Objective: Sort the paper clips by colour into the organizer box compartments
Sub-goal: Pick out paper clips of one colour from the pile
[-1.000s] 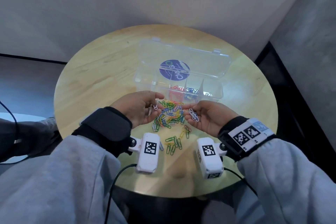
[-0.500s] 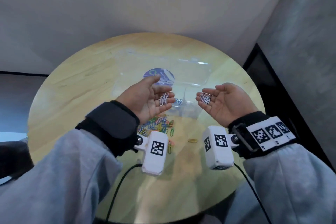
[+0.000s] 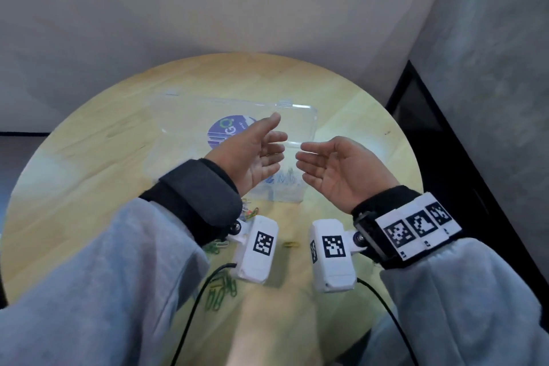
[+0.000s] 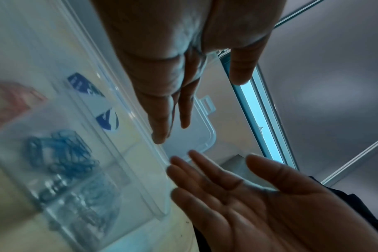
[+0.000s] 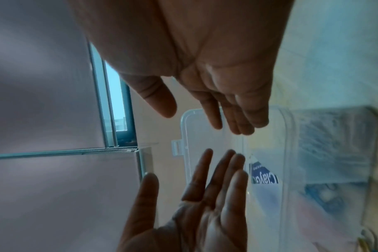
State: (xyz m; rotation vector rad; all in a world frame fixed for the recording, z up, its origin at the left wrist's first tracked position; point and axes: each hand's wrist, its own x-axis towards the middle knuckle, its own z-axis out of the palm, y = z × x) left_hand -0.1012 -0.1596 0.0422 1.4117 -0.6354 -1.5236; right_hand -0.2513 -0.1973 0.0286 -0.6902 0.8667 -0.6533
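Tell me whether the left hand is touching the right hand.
Apart. The head view shows table and box between the left hand fingertips and the right hand fingertips; both wrist views show the same gap.

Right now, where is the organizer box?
In the head view, the organizer box sits open at the table's centre, beyond and under both raised hands.

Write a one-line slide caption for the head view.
Both hands, left hand and right hand, open and empty above the clear organizer box, loose paper clips on the round table.
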